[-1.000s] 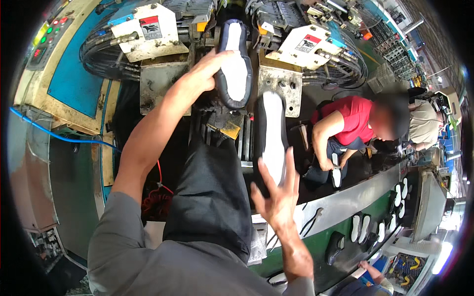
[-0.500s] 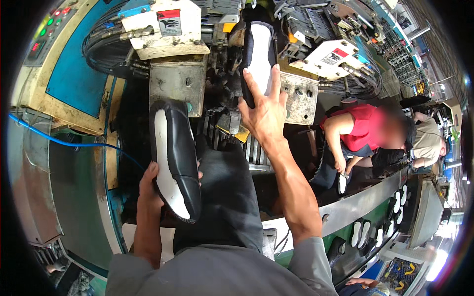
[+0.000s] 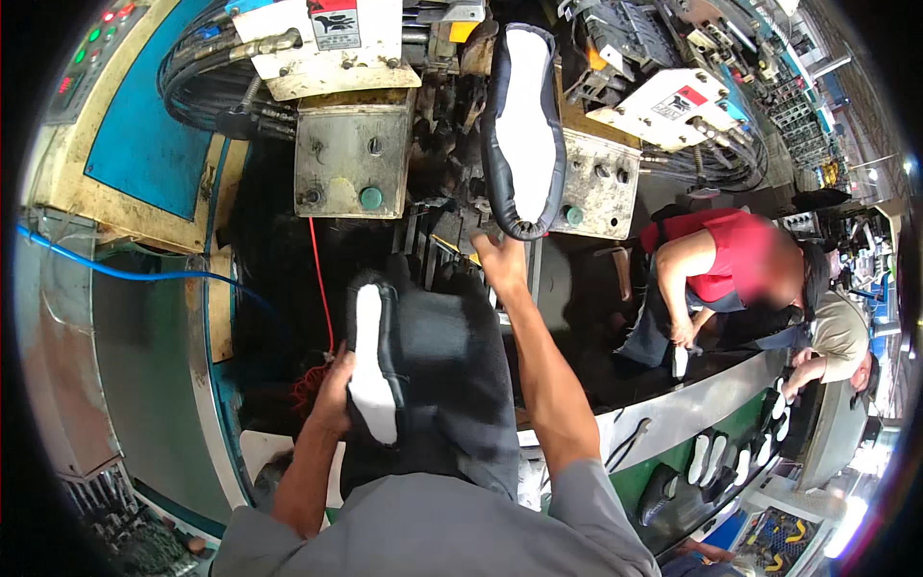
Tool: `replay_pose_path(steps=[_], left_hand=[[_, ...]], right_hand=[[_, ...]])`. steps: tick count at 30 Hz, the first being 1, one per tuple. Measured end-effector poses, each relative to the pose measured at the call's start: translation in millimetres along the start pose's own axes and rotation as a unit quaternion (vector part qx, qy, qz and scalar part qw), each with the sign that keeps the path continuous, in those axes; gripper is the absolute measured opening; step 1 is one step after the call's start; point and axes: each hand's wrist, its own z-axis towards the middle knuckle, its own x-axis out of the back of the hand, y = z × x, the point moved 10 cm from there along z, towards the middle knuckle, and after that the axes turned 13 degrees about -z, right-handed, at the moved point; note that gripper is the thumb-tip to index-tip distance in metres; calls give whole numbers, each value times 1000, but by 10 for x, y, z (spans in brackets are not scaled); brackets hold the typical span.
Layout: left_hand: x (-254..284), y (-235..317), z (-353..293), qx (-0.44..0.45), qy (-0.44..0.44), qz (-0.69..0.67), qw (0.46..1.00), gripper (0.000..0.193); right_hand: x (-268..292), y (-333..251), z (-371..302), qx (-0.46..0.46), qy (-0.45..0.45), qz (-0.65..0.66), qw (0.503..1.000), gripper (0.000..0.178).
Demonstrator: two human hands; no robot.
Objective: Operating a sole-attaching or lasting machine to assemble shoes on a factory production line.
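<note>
In my left hand (image 3: 334, 389) is a black shoe (image 3: 387, 370), its long white bottom turned up; it is held low over my lap, my fingers closed at its left side. A second black shoe (image 3: 529, 125) with a white bottom, also facing up, stands out in front of the machine's middle. My right hand (image 3: 498, 262) reaches up to the near end of this shoe, partly behind it. The shoe's end covers its fingers, so their grip cannot be made out.
Grimy metal boxes with buttons (image 3: 351, 159) (image 3: 598, 183) flank the machine's middle. A blue hose (image 3: 125, 274) and a red cord (image 3: 320, 279) run at left. At right, a co-worker in red (image 3: 702, 255) handles a shoe beside a metal-edged conveyor (image 3: 663, 413) carrying several shoes.
The shoe at the machine looks nearer and larger. My right hand has moved from on top of it to its near end. My left hand has brought its shoe lower, toward my lap.
</note>
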Motion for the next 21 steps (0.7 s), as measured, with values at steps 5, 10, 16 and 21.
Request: replay_pose_path(steps=[5, 10, 16, 21], left_hand=[[-109, -103, -14, 25, 22, 3, 999, 74], [-318, 68, 98, 21, -31, -38, 999, 64], [-706, 247, 1, -42, -92, -6, 995, 63], [-888, 203, -277, -32, -124, -72, 989, 68]], right_hand=[[53, 5, -55, -39, -44, -19, 998, 19], [1083, -1261, -783, 231, 222, -227, 920, 49], [553, -2428, -290, 375, 171, -485, 772, 81], [533, -2461, -304, 375, 172, -477, 776, 82]])
